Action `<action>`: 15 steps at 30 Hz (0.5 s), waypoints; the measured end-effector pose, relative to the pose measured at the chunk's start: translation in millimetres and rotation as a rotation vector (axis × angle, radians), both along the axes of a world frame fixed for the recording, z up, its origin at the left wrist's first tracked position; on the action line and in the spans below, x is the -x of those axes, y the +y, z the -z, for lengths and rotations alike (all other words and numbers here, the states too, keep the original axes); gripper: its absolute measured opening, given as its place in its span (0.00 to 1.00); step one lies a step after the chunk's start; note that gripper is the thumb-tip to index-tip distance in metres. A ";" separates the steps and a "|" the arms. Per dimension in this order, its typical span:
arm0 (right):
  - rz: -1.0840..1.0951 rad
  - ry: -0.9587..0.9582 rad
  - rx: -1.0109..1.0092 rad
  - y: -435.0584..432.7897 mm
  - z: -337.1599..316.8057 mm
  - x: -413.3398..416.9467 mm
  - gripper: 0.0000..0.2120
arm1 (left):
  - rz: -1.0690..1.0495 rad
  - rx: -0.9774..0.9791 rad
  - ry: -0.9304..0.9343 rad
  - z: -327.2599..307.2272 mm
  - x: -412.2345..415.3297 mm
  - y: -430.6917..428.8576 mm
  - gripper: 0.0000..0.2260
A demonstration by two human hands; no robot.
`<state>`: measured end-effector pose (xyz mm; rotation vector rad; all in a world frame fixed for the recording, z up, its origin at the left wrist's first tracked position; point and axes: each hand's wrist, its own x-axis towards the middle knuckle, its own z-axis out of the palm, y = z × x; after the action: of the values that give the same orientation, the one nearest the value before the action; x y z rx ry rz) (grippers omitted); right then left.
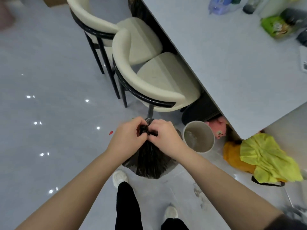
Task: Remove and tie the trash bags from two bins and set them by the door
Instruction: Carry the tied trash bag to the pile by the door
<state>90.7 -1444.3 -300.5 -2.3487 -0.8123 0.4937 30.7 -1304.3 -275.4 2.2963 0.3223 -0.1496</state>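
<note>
A full black trash bag (149, 161) hangs in front of me above the floor, its neck gathered into a bunch at the top. My left hand (127, 136) grips the bunched neck from the left. My right hand (163, 135) pinches the same bunch from the right, fingers curled on the black plastic. Just right of the bag a round beige bin (199, 137) stands on the floor with no bag in it. No door or second bin is in view.
Two cream chairs (154, 80) with black legs stand ahead, tucked against a grey table (232, 63) carrying bottles and packets. A yellow cloth bag (265, 161) and a pink plush toy (217, 128) lie by the table corner. Glossy grey floor spreads to the left.
</note>
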 end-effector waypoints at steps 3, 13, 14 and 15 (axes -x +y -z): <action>0.020 0.022 -0.017 53.3 -15.0 -2.9 0.03 | -0.006 -0.006 0.003 -15.9 -2.6 51.9 0.08; 0.006 0.019 -0.054 225.9 -48.2 -60.7 0.03 | -0.068 -0.038 0.033 -59.6 -59.0 229.1 0.06; 0.013 0.014 -0.062 240.7 -51.0 -69.8 0.06 | -0.069 -0.034 0.033 -62.2 -69.1 243.7 0.05; 0.017 0.009 -0.074 255.5 -52.3 -80.5 0.07 | -0.063 -0.035 0.027 -64.7 -80.3 258.9 0.05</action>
<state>171.2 -1188.8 -248.2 -2.2825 -0.7922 0.4586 111.0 -1045.4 -210.6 2.3179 0.4130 -0.1440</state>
